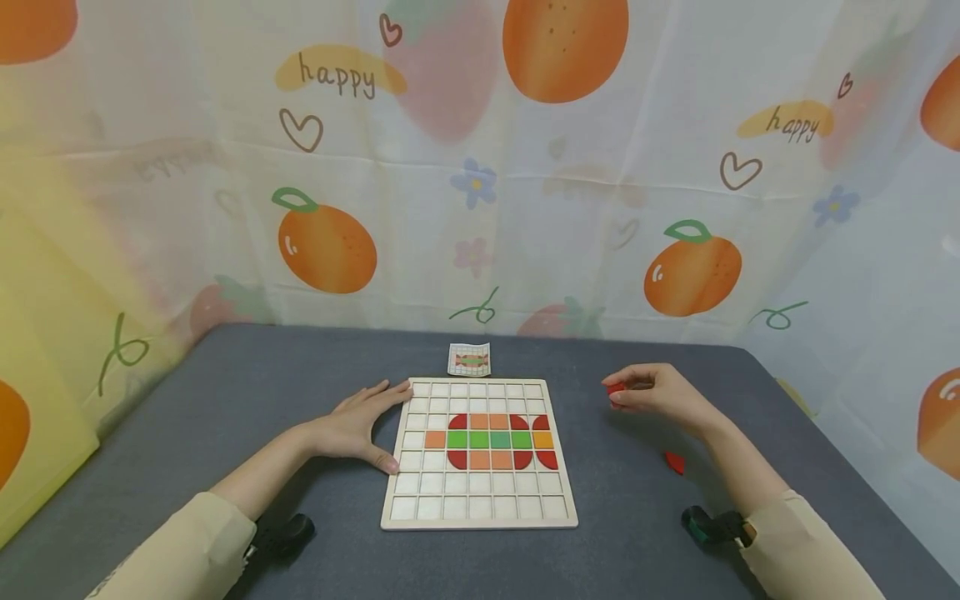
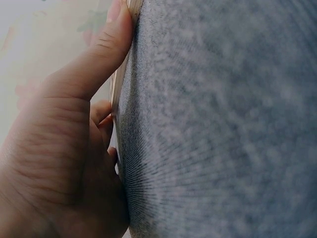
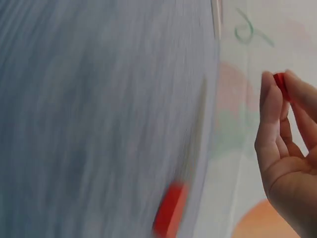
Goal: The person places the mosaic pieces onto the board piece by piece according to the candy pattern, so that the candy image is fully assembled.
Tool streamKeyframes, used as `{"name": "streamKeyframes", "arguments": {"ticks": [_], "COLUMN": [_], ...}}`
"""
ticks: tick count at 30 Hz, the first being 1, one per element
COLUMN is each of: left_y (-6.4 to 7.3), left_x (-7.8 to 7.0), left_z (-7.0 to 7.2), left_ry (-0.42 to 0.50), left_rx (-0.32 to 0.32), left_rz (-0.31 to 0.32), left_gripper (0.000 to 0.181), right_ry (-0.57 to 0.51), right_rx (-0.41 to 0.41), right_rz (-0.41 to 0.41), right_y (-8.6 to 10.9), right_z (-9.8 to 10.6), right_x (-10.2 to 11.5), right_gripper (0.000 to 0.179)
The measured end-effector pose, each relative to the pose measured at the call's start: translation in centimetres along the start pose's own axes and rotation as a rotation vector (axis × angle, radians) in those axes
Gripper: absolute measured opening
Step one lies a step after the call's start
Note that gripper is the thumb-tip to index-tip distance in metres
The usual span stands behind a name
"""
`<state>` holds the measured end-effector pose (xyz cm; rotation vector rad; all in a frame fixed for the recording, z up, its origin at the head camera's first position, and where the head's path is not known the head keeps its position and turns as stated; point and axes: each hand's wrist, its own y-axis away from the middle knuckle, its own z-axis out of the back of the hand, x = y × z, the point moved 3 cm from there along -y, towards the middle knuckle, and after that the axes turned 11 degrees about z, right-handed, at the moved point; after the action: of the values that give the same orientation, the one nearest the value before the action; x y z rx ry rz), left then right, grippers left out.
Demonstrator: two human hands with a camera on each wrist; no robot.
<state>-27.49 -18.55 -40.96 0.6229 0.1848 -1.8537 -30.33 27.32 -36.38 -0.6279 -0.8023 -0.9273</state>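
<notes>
A white gridded board (image 1: pixel 480 509) lies flat on the dark table, with a pattern of red, green, salmon, teal and orange pieces in its middle rows. My left hand (image 1: pixel 343 428) rests at the board's left side, thumb and fingertips spread along the edge. In the left wrist view the thumb (image 2: pixel 106 47) lies against the board's pale side. Right of the board, my right hand (image 1: pixel 666 393) is raised over the table and pinches a small red piece (image 3: pixel 281 86) between thumb and fingers. Much of that piece is hidden by the fingertips.
One loose red piece (image 1: pixel 674 462) lies on the table (image 1: pixel 630 542) below the right forearm. Behind the board is a small card (image 1: pixel 469 371) printed with a coloured grid pattern. A fruit-print curtain (image 1: pixel 570 250) hangs beyond the far table edge.
</notes>
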Motion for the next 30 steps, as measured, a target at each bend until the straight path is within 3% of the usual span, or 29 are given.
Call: {"name": "streamKeyframes", "arguments": {"ticks": [5,11,21,30], "left_y": [0.0,0.0,-0.3,-0.3], "left_x": [-0.1,-0.2,0.2,0.4], "left_z": [0.0,0.0,-0.3,-0.3], "left_ry": [0.000,-0.002,0.002,-0.001], "left_rx": [-0.002,-0.003,0.002,-0.003], "left_rz": [-0.010,-0.011,0.006,0.012], "left_gripper": [0.115,0.116,0.116,0.117], "right_ry": [-0.040,-0.090,-0.067,-0.073], "right_rx": [-0.027,-0.026,-0.003,-0.004], "right_rz": [0.017,0.057,0.122,0.098], "right_y": [-1.7,-3.3,-5.4,-6.9], "right_z": [-2.4,-5.0,-8.1,-10.6], "right_x": [1.8,3.6,5.4,7.1], "right_gripper": [0.048,0.036,0.035,0.032]}}
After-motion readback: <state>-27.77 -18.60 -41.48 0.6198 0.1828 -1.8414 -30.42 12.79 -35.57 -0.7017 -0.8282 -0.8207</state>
